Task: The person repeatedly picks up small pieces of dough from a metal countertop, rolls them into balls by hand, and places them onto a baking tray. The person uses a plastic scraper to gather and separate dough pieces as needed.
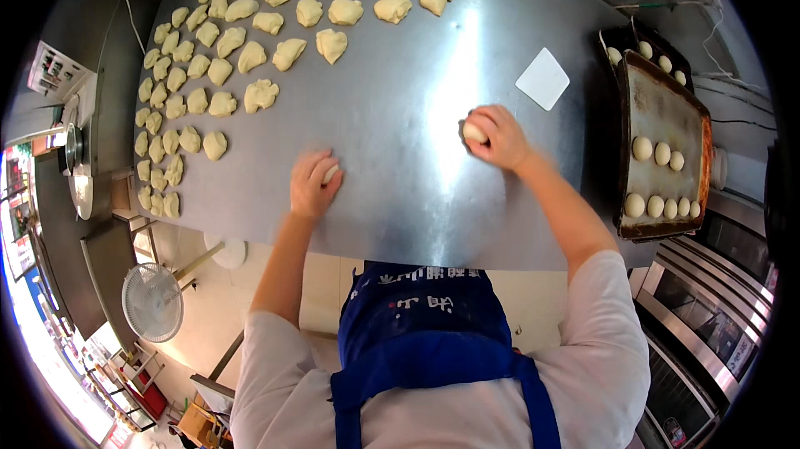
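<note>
On the steel table (375, 107), my left hand (313, 182) is cupped over a piece of dough (331, 173), of which only a pale edge shows by the thumb. Farther right and a little farther away, my right hand (500, 137) curls round a dough ball (475, 132) that rests on the metal. Both hands are slightly blurred. Many rough-cut dough pieces (252, 57) lie in rows over the left and far side of the table. Smooth round dough balls (642, 148) sit in two rows on a baking tray (667, 107) at the right.
A white flat scraper (543, 79) lies on the table beyond my right hand. Behind the near tray, another dark tray (617, 39) holds several dough balls. A white fan (152, 302) stands off the table's left front corner. Oven-like steel doors (708, 291) are at the lower right.
</note>
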The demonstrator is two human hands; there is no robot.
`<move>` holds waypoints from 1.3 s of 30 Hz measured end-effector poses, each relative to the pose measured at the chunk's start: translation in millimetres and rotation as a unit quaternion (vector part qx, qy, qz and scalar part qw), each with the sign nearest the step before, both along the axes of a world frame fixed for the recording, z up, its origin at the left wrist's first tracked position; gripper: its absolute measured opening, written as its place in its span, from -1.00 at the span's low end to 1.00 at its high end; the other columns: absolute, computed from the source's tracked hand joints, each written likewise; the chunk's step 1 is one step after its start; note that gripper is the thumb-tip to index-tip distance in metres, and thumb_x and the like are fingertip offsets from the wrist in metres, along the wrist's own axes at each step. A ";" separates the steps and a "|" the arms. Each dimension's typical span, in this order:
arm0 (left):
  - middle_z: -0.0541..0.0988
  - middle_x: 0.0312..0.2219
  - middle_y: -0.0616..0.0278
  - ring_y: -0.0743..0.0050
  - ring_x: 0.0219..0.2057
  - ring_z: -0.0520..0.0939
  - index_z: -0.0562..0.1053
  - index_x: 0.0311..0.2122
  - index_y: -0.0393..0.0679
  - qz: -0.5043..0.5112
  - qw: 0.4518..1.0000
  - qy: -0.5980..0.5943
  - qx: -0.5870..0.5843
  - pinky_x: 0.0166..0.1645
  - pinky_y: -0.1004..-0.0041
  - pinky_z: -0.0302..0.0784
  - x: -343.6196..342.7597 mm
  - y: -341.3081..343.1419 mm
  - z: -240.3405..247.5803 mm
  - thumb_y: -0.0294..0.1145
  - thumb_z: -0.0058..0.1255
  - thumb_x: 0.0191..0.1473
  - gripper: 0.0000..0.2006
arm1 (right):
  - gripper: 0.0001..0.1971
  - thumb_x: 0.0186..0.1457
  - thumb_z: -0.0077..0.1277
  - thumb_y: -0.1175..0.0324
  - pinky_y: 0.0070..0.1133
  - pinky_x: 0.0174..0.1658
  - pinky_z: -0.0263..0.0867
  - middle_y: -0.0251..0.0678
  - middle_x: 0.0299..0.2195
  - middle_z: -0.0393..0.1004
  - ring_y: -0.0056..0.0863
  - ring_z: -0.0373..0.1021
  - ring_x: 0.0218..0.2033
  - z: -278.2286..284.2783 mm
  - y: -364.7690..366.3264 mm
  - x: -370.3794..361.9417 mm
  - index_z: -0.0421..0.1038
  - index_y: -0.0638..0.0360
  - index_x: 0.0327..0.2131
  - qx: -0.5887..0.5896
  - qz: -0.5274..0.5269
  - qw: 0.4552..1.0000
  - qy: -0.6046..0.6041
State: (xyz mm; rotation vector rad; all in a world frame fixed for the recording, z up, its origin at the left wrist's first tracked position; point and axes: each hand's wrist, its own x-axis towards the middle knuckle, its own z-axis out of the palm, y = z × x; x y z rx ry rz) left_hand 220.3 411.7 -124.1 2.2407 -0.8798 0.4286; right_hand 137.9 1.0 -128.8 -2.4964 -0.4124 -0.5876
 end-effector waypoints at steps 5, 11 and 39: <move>0.64 -0.45 0.27 0.16 -0.28 0.66 0.51 -0.55 -0.05 -0.088 0.990 0.051 0.096 -0.18 0.21 0.56 -17.1 -20.8 -3.6 -0.53 0.42 -0.21 -0.77 | -0.70 -0.15 0.37 0.27 -0.39 -0.16 0.41 -0.45 -0.33 0.52 -0.37 0.46 -0.26 -9.6 57.4 12.4 0.35 -0.01 -0.52 -0.039 0.127 0.991 -0.035; 0.64 -0.35 0.21 0.08 -0.22 0.63 0.57 -0.29 -0.14 -0.011 0.998 0.035 0.048 -0.01 0.16 0.53 33.9 -2.3 -16.6 -0.40 0.46 -0.19 -0.68 | -0.50 -0.20 0.45 0.07 -0.37 -0.04 0.39 -0.38 -0.22 0.53 -0.31 0.44 -0.16 20.6 -10.9 30.7 0.52 0.01 -0.18 -0.096 0.056 0.992 0.061; 0.60 -0.16 0.24 0.44 -0.21 0.63 0.46 0.11 -0.16 -0.085 0.611 0.784 -0.070 -0.26 0.44 0.62 -156.9 -164.1 42.1 -0.39 0.12 0.25 -0.66 | -0.28 -0.12 0.32 0.27 -0.39 0.10 0.43 -0.07 -0.02 0.55 -0.15 0.51 0.00 153.5 -175.5 -365.8 0.40 0.17 0.19 0.253 -0.490 0.833 0.049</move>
